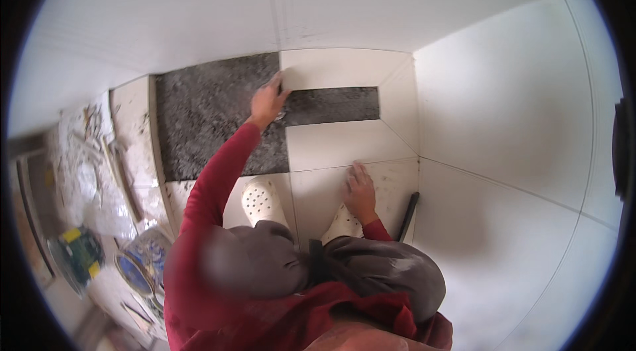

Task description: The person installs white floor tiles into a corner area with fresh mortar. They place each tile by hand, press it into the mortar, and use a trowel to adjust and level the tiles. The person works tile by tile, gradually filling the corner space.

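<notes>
My left hand (267, 100) reaches out over a dark grey, rough bed (215, 109). Its fingers are stretched out, with the tips at the left edge of a white floor tile (331, 67) by the back wall. A small pale round thing (280, 115) shows partly beside the wrist, too hidden to name. From the bed a narrow dark strip (338, 104) runs right, between that tile and a nearer white tile (334, 144). My right hand (360, 193) lies with fingers extended on another white tile (318, 195), close to my right shoe and holding nothing.
White tiled walls (503, 99) stand behind and to the right. A dark bar (408, 216) leans near the right corner. At left are a raised ledge (136, 122), a dusty plastic-covered surface with debris (89, 172), a bucket (142, 265) and a green container (76, 258).
</notes>
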`<action>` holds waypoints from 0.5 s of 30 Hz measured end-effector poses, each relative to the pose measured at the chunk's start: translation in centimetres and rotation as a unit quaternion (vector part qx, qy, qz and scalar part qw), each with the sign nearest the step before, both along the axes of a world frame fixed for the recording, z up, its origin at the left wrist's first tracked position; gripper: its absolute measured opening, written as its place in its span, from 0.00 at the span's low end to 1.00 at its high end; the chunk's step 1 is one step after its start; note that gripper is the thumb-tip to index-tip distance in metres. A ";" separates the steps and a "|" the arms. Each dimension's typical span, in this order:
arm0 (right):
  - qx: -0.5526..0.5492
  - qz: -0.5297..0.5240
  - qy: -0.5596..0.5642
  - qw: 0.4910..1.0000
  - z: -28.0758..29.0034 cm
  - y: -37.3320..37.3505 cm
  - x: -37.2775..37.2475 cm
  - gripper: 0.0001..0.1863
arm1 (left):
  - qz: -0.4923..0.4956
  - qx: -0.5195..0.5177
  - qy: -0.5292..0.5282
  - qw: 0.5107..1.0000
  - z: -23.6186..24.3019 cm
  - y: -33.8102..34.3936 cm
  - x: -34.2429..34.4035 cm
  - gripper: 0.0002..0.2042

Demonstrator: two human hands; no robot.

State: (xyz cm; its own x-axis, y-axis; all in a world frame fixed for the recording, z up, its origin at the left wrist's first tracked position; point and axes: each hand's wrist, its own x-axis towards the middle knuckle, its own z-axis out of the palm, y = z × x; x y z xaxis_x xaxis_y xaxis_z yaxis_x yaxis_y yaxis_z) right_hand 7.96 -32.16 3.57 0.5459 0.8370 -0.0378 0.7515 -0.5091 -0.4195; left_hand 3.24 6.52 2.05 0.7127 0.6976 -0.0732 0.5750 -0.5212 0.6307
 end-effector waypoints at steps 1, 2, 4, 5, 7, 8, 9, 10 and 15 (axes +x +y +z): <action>-0.002 0.002 0.000 1.000 0.0 0.1 0.0 0.19 | -0.005 -0.004 0.006 1.000 -0.2 0.1 0.1 0.29; -0.005 0.004 0.002 1.000 0.1 0.1 0.0 0.20 | 0.001 -0.002 0.024 1.000 -0.2 0.2 -0.2 0.29; -0.009 -0.002 0.007 1.000 0.2 -0.2 0.2 0.21 | 0.000 -0.004 0.045 0.999 0.4 0.2 -0.1 0.28; -0.007 -0.002 0.014 1.000 0.2 -0.2 0.2 0.21 | -0.003 -0.007 0.053 0.999 0.8 0.2 0.0 0.28; -0.008 -0.008 0.013 1.000 0.4 -0.3 0.3 0.21 | -0.009 0.005 0.052 0.999 0.7 0.4 0.1 0.28; -0.005 -0.009 0.015 1.000 0.4 -0.2 0.3 0.21 | -0.012 0.019 0.044 0.999 0.2 0.4 0.0 0.27; -0.003 -0.009 0.016 1.000 0.4 -0.2 0.2 0.21 | -0.014 0.032 0.036 0.999 -0.3 0.5 -0.1 0.27; -0.001 -0.012 0.018 1.000 0.5 -0.1 0.1 0.21 | -0.026 0.025 0.028 0.999 -0.2 0.6 -0.1 0.26; 0.010 -0.019 0.027 0.999 1.3 0.2 0.1 0.21 | -0.041 0.153 -0.082 0.984 -1.7 0.0 -1.1 0.23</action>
